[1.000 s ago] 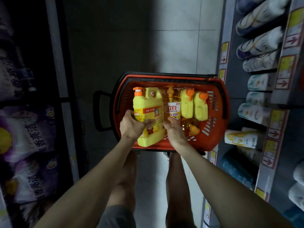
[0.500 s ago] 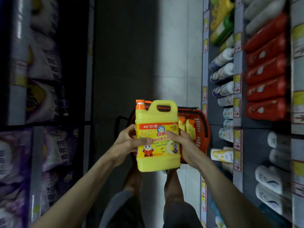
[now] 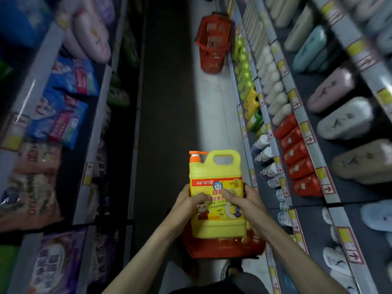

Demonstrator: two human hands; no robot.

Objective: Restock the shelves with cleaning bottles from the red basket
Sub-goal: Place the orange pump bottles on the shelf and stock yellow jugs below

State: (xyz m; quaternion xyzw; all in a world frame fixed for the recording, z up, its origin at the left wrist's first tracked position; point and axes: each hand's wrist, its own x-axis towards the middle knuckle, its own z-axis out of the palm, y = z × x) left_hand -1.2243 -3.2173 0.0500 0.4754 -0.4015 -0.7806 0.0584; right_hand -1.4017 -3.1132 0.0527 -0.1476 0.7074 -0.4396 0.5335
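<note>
Both hands on the yellow jug point(image 3: 214, 172), held upright in mid-aisle, directly above the red basket point(image 3: 212, 249) and not on any shelf yet. Left hand point(image 3: 188, 203) clamps the left side, thumb across the label. Right hand point(image 3: 248, 203) wraps the right side, thumb also on the label. The moulded handle on top is unused.

Risks, as I judge them:
- My grip sits low on a glossy label, so the jug could slide or tip forward if I reach with it.
- The orange pump point(image 3: 194, 157) sticks out and could catch a shelf rail point(image 3: 275, 124) going in.
- The basket is right at my feet, so I could trip when I step off.
- The aisle is dim and the view blurred, so picking the wrong slot is easy. Similar yellow jugs point(image 3: 251, 102) stand farther along the right shelving.

Containers:
- The near basket is mostly hidden behind the jug and my wrists. A sliver of yellow shows at its right, but I cannot tell the count.
- A second red basket point(image 3: 212, 43) stands down the aisle against the right shelving. I cannot tell its contents.
</note>
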